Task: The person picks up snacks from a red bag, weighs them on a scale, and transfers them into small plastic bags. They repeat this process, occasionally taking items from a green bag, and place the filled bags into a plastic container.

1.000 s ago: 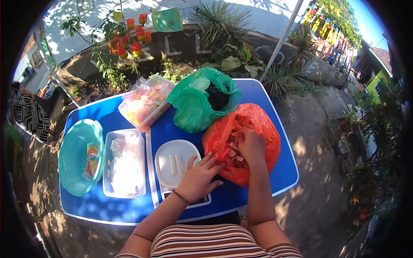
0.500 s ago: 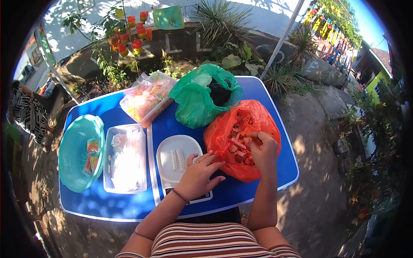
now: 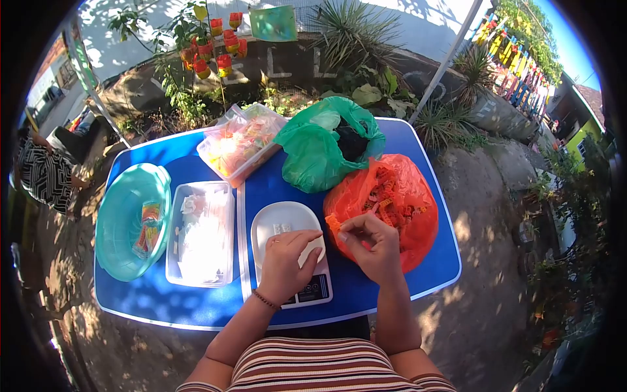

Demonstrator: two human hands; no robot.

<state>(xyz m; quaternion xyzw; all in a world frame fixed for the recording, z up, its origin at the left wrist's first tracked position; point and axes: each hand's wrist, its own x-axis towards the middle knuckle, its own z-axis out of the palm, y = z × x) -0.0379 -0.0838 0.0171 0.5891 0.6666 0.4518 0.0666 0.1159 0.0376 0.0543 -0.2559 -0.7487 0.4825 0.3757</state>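
Note:
My right hand (image 3: 375, 245) pinches a small orange toothed strip (image 3: 334, 223) between thumb and fingertips, just left of the red plastic bag (image 3: 411, 232). Inside that bag lies a heap of red and orange pieces (image 3: 386, 201) of similar look. My left hand (image 3: 290, 258) hovers over the round pan (image 3: 268, 219) of a white kitchen scale (image 3: 318, 292), its fingers stretched and its thumb apart, with nothing seen in it. White notched strips (image 3: 281, 228) rest on the pan, partly hidden by this hand.
On the blue table (image 3: 209, 312) stand a teal basin (image 3: 111, 228) holding colourful packets, a white tub (image 3: 200, 264) of white pieces, a clear container (image 3: 238, 147) of pastel pieces, and a green plastic bag (image 3: 313, 160). A person (image 3: 49, 173) is at the far left.
My right hand has come out of the red bag toward the scale with an orange strip. My left hand has moved from the bag's edge to above the pan. The view has shifted slightly.

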